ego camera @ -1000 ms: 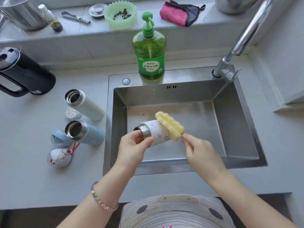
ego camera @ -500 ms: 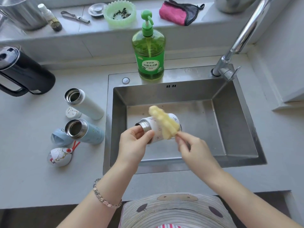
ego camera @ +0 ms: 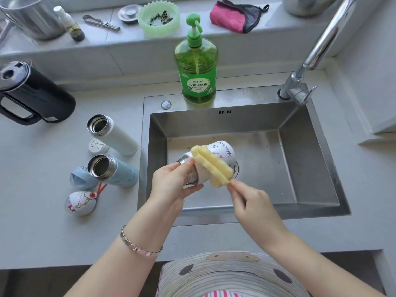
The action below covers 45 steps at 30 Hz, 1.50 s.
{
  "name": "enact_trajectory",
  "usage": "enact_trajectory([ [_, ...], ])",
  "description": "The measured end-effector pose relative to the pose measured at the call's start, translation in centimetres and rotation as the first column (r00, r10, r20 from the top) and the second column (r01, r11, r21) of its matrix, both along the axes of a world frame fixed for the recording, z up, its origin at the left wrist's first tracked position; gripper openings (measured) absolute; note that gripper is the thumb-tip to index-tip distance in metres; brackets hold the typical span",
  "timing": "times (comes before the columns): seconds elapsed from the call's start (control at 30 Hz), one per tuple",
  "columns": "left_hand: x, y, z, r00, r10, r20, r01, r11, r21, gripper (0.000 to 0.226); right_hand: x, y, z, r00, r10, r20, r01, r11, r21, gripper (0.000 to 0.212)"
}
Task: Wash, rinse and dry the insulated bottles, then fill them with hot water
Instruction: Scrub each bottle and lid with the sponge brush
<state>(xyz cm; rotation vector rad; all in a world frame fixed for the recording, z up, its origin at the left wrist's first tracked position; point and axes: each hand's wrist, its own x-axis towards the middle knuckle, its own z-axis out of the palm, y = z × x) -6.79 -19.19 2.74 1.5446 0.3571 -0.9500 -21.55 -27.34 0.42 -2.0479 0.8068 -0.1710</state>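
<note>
Gripping the steel neck of a white printed bottle, the left hand holds it on its side over the sink. The right hand pinches one end of a folded yellow sponge that lies across the bottle's body. Left of the sink, a white bottle and a blue bottle sit uncapped on the counter. Behind the sink stands a green soap dispenser.

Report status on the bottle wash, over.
Left grip holds the printed bottle by its neck, over the sink. Right grip pinches the sponge against the bottle's side. Tall white bottle and blue bottle wait open on the counter.
</note>
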Motion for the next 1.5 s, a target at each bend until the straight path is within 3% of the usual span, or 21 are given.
enact_trajectory([
  [0.13,0.3,0.1,0.4,1.000,0.022,0.004,-0.022,1.000,-0.005,0.010,-0.2,-2.4,-1.4,0.977,-0.193,-0.092,0.189,0.981,-0.050,0.026],
  [0.43,1.6,-1.1,1.0,0.997,0.076,0.017,-0.076,0.997,-0.021,0.009,0.4,0.7,0.2,1.000,0.025,0.011,-0.022,0.975,-0.222,0.030],
  [0.57,1.3,-1.0,0.9,0.996,0.086,-0.011,-0.087,0.996,-0.016,0.010,0.5,-1.9,-1.8,0.988,-0.151,0.016,0.152,0.981,-0.124,0.022],
  [0.7,1.1,-0.9,0.8,0.998,0.059,-0.025,-0.059,0.998,-0.013,0.013,0.3,0.9,-0.6,0.990,0.062,0.124,-0.047,0.991,-0.125,0.025],
  [0.83,0.7,-0.8,0.8,0.998,0.050,-0.041,-0.050,0.999,-0.014,0.012,0.5,-2.0,-2.2,0.980,-0.198,0.012,0.198,0.980,-0.035,0.022],
  [0.93,0.5,-0.8,0.8,0.998,0.039,-0.044,-0.039,0.999,-0.002,0.014,0.5,0.3,-1.0,0.996,-0.034,0.086,0.038,0.999,-0.039,0.022],
  [1.0,0.4,-0.7,0.8,0.998,0.028,-0.049,-0.028,1.000,0.001,0.014,0.1,0.3,-1.1,0.997,-0.017,0.078,0.017,1.000,-0.001,0.021],
  [1.07,0.5,-0.3,1.0,0.998,0.006,-0.058,-0.006,1.000,0.003,0.014,0.2,-2.3,-2.1,0.986,-0.166,-0.009,0.167,0.985,0.051,0.022],
  [1.17,0.7,0.2,1.5,0.992,-0.064,-0.106,0.064,0.998,-0.003,0.018,0.2,-5.0,-2.0,0.950,-0.307,-0.064,0.309,0.885,0.348,0.022],
  [1.27,0.8,0.5,1.9,0.971,-0.187,-0.147,0.188,0.982,-0.010,0.028,0.1,-5.4,-1.4,0.972,-0.235,0.001,0.180,0.746,0.642,0.049],
  [1.33,0.7,0.4,2.1,0.956,-0.248,-0.154,0.249,0.968,-0.012,0.030,0.1,-5.3,-0.9,0.990,-0.134,0.031,0.081,0.748,0.659,0.061],
  [1.5,1.3,-0.3,2.5,0.931,-0.324,-0.168,0.328,0.945,-0.006,0.025,0.1,-5.2,-1.2,0.988,-0.148,0.047,0.080,0.748,0.659,0.077],
])
